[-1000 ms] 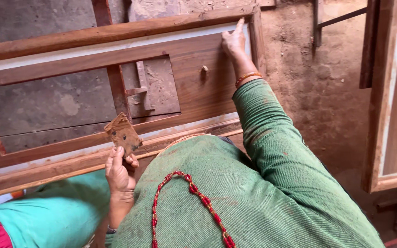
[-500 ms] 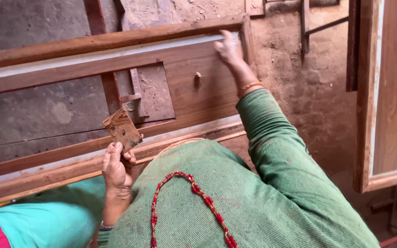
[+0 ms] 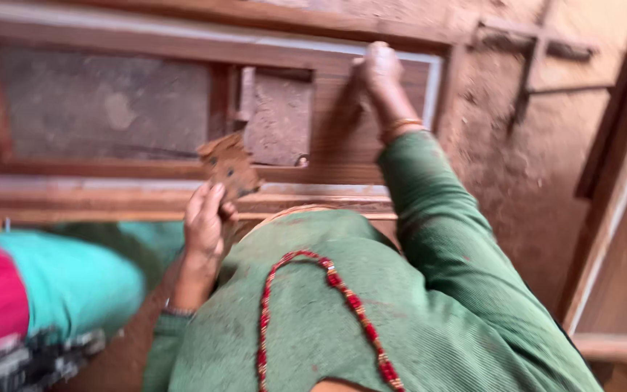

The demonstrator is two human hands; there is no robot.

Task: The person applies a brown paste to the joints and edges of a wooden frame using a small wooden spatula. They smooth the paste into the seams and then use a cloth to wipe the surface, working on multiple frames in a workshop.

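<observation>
Rough, dusty earth-coloured wall and floor fill the far side of the blurred view, with a long brown wooden frame (image 3: 183,181) lying across it, edged with a pale strip.

From the grip outward: the left hand (image 3: 205,218) pinches a small, worn, brownish square scrap, perhaps sandpaper (image 3: 230,167), between thumb and fingers, holding it upright just above the near rail of the frame. The right hand (image 3: 377,72) reaches to the far right corner of the frame, pressing on the solid wood panel (image 3: 342,131) there; motion blur hides whether its fingers are spread or curled, so that cannot be told. An orange bangle (image 3: 400,125) sits at that wrist, above a green ribbed sleeve (image 3: 437,218). A string of red beads (image 3: 328,290) hangs over the green garment near the camera. At the near left lies turquoise and pink cloth (image 3: 52,283), belonging either to the person or to someone beside them. Another wooden frame (image 3: 618,218) leans at the right.

As a judgement, the loosely pinched scrap could slip from the left fingers, and the far-stretched right arm could shift the frame if it leans hard. No containers are in view.
</observation>
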